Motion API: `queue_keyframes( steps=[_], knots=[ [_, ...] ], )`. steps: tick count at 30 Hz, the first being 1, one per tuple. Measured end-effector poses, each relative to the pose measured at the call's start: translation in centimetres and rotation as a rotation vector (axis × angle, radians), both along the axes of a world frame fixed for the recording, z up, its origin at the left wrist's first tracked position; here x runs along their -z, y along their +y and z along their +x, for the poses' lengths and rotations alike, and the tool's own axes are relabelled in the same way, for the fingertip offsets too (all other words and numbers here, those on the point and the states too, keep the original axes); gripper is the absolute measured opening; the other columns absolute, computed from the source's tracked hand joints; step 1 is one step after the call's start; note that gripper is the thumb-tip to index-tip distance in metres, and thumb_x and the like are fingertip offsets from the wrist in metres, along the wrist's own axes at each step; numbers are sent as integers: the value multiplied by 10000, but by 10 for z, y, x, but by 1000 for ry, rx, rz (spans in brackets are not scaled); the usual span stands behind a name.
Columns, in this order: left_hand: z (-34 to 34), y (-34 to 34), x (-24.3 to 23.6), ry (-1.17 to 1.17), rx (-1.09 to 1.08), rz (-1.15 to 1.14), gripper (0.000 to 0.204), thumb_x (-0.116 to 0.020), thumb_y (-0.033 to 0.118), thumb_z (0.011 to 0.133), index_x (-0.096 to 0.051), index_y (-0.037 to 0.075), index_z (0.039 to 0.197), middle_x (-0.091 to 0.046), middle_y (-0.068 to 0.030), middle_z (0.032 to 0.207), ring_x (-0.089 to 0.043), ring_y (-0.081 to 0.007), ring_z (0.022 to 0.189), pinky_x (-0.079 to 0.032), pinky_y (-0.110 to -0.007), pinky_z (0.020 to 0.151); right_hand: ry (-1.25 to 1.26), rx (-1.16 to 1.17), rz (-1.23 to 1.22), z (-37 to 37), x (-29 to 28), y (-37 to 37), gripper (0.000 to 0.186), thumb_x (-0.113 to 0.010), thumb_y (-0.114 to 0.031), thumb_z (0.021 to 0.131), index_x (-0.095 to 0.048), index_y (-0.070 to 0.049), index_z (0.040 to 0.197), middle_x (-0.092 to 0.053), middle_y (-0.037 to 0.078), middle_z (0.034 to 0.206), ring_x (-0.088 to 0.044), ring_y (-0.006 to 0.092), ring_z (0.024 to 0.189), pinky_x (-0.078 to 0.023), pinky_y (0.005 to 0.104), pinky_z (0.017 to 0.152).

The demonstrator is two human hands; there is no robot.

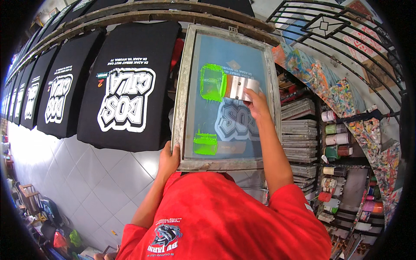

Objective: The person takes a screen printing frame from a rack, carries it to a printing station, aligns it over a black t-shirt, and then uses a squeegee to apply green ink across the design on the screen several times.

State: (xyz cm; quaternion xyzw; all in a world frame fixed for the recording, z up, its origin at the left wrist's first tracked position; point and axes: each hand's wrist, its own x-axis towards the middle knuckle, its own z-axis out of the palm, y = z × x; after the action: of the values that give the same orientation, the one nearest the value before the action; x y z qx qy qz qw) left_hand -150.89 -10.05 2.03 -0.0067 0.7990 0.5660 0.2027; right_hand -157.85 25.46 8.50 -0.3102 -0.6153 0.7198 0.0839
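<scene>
In front of me lies a screen-printing frame [181, 99], its worn grey border around a blue mesh [216, 47]. My left hand [169, 159] is closed on the frame's near left edge. My right hand [256, 103] grips a squeegee [242, 88] by its silvery metal holder, over the upper middle of the mesh. Bright green ink [211, 84] covers a squarish patch left of the squeegee and collects along its blade. A second green patch [205, 144] is at the mesh's near left. Pale lettering shows faintly through the mesh; my right fingers partly hide the squeegee.
Black T-shirts [93, 93] with white prints sit in a row on boards to the left. A rail [143, 16] runs behind them. At right are stacked frames [299, 141], shelved ink containers [337, 139], a paint-stained cloth [323, 78] and a black metal grille [325, 27].
</scene>
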Motion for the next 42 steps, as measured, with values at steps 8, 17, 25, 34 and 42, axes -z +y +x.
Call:
queue_keyframes(
  steps=[8,17,25,34,42],
  knots=[
    [2,5,-2,105,-24,-8,293,-474,257,960,-526,-30,927,-568,-146,690,-536,-219,612,-434,-375,605,143,211,-779,53,48,0,238,-643,-219,861,-599,-49,1022,-653,68,873,-631,185,710,-543,292,599],
    [3,9,-9,-7,-55,14,271,-482,247,959,-537,-11,895,-489,-32,575,-457,-108,485,-360,-295,459,350,110,-1343,66,27,-30,289,-644,-265,872,-649,-1,988,-682,101,898,-670,217,756,-565,280,612],
    [2,9,-3,38,-39,-67,274,-466,214,959,-572,-32,1021,-620,-116,802,-551,-149,705,-452,-313,654,508,-46,-1191,102,3,31,341,-642,-339,840,-643,-14,947,-622,106,1052,-592,223,963,-490,312,752],
    [2,4,11,-148,-68,87,263,-463,235,978,-563,-6,1009,-545,-9,703,-468,-83,571,-389,-256,519,444,117,-627,221,19,169,677,-555,-402,860,-316,-166,1447,-361,127,1469,-321,218,1350,-304,339,940],
    [2,9,9,-84,-110,81,266,-471,245,975,-551,-5,932,-495,7,614,-428,-76,507,-355,-270,461,514,154,-625,235,69,171,467,-565,-355,875,-549,-88,1258,-193,264,1497,-593,192,747,-445,192,501]
  ],
)
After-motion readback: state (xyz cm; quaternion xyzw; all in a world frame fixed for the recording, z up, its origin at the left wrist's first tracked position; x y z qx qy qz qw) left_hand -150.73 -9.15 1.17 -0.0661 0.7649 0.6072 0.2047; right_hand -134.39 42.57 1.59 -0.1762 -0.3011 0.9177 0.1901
